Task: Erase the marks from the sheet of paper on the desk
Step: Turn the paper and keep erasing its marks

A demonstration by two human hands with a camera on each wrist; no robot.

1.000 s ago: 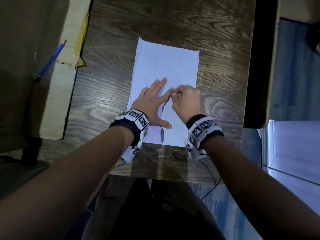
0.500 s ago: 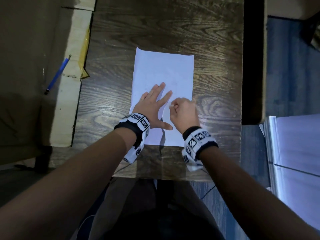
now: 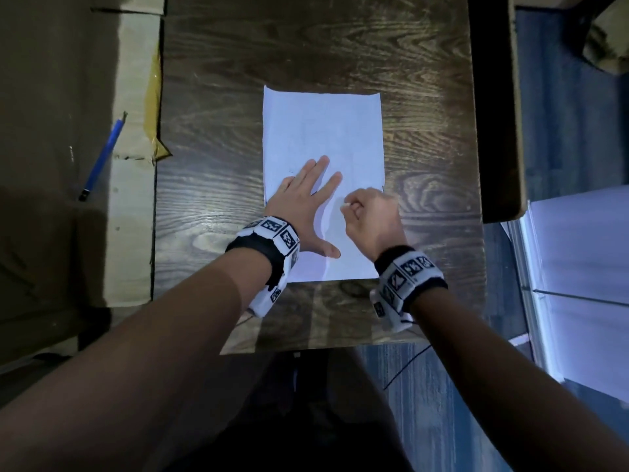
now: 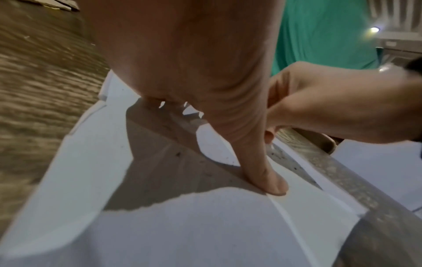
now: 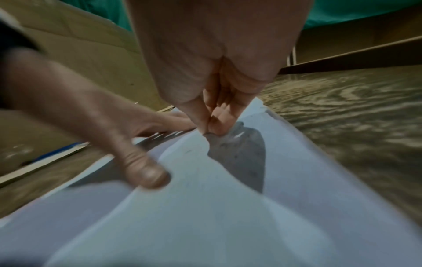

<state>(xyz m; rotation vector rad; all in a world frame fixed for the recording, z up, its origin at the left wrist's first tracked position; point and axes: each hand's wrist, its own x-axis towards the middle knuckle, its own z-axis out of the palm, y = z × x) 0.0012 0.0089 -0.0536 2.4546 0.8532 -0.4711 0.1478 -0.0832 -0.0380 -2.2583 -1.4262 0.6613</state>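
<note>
A white sheet of paper [image 3: 323, 131] lies on the dark wooden desk [image 3: 306, 46]. My left hand [image 3: 306, 202] lies flat on the sheet's lower left part, fingers spread and straight, thumb [image 4: 271, 182] pressed down. My right hand [image 3: 371, 216] is at the sheet's right edge, fingers curled, pinching a small white eraser [image 3: 344, 206] whose tip touches the paper [image 5: 228, 180]. In the right wrist view the fingertips [image 5: 206, 129] meet on the eraser, which is mostly hidden. Small dark specks lie on the paper [image 4: 205, 225] near the thumb.
A blue pencil [image 3: 102, 156] lies on cardboard [image 3: 136, 97] left of the desk. A dark panel [image 3: 493, 114] stands along the desk's right edge. White sheets [image 3: 578, 284] lie lower right. The desk's front edge is just below my wrists.
My right hand has shifted right and toward me along the sheet, away from the left hand's fingers. The left hand stays flat on the paper. The head view has moved.
</note>
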